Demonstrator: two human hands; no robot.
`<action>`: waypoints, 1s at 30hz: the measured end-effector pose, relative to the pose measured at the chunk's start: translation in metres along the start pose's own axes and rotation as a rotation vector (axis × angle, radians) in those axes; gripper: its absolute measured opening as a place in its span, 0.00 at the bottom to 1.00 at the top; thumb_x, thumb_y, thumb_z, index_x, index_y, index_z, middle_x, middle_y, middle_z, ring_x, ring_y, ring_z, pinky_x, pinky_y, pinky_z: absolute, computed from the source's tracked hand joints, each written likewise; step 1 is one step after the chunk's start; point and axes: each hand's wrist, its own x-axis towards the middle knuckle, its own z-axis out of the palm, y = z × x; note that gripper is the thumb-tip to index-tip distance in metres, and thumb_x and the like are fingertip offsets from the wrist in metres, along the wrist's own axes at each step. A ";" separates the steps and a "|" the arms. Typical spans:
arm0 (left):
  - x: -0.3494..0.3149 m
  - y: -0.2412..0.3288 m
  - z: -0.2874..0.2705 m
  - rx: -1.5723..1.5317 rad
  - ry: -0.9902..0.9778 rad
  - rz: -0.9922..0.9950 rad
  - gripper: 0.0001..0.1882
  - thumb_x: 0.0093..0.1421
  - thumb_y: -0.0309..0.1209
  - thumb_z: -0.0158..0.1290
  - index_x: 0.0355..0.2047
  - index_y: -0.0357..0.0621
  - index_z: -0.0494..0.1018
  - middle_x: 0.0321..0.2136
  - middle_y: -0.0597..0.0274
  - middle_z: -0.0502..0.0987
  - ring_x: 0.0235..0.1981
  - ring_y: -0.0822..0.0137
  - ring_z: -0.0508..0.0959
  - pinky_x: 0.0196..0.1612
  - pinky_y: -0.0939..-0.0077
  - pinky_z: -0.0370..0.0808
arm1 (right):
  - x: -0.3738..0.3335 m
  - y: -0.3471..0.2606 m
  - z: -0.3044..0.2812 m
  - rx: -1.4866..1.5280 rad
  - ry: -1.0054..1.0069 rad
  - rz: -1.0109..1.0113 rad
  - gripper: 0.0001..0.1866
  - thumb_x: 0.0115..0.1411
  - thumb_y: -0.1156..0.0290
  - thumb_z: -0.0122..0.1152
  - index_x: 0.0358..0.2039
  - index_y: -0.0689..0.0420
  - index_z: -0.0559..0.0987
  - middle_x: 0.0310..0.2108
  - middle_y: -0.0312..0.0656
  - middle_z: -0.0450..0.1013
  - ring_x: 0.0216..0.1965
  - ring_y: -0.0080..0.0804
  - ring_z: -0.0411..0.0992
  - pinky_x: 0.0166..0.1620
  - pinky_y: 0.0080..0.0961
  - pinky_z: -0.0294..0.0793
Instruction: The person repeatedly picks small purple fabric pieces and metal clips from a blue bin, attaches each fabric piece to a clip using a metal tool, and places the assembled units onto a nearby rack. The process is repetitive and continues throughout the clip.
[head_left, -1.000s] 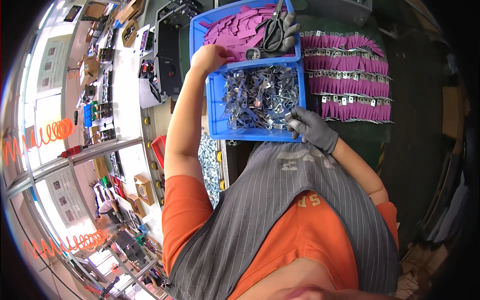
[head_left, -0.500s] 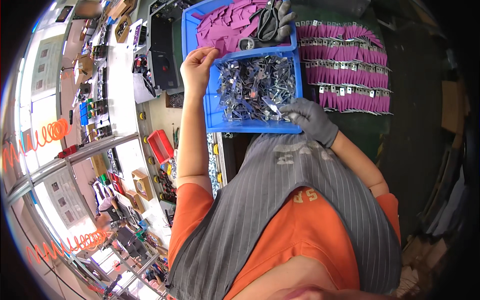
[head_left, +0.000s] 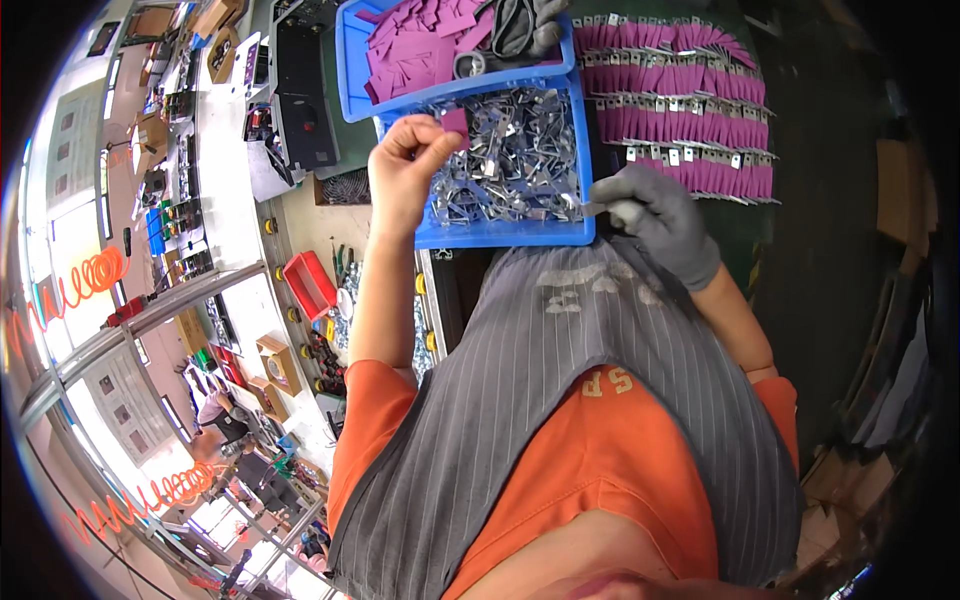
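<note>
Now the left hand [head_left: 408, 168] has come away from the purple pile [head_left: 412, 62], pinching a flat, squarish purple piece [head_left: 455, 124] over the lower blue bin [head_left: 510, 237], while the gloved right hand [head_left: 658, 218] grips what looks like a thin grey clip [head_left: 593, 209] by that bin's right edge, so each seems supplied.

The left hand [head_left: 405, 168] pinches a purple piece [head_left: 456, 123] above metal parts [head_left: 520, 155]

An orange short-sleeved shirt [head_left: 590, 450] bears pale lettering [head_left: 608, 383]; over it hangs a dark pinstriped apron [head_left: 500, 380] with whitish patches [head_left: 563, 298] near the frame's centre. The right hand [head_left: 655, 208] wears a grey glove [head_left: 682, 240].
</note>
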 end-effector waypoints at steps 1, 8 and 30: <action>-0.009 -0.006 0.003 0.074 -0.002 0.073 0.06 0.49 0.22 0.65 0.23 0.37 0.76 0.28 0.71 0.72 0.25 0.83 0.67 0.28 0.89 0.62 | 0.001 -0.013 -0.008 -0.001 -0.012 -0.037 0.09 0.60 0.77 0.52 0.40 0.63 0.77 0.31 0.41 0.77 0.38 0.28 0.77 0.40 0.23 0.75; -0.041 0.002 0.038 0.473 -0.019 0.308 0.08 0.46 0.23 0.66 0.23 0.40 0.76 0.28 0.68 0.73 0.20 0.80 0.65 0.19 0.84 0.58 | 0.009 -0.051 -0.013 -0.193 -0.065 -0.298 0.09 0.61 0.71 0.54 0.37 0.60 0.80 0.29 0.39 0.76 0.28 0.27 0.73 0.30 0.22 0.73; -0.050 0.009 0.042 0.673 -0.108 0.639 0.08 0.46 0.22 0.64 0.24 0.42 0.74 0.29 0.60 0.74 0.29 0.64 0.76 0.32 0.74 0.73 | 0.012 -0.042 -0.012 0.094 -0.039 -0.264 0.13 0.65 0.66 0.51 0.37 0.63 0.78 0.30 0.39 0.77 0.28 0.23 0.72 0.31 0.19 0.72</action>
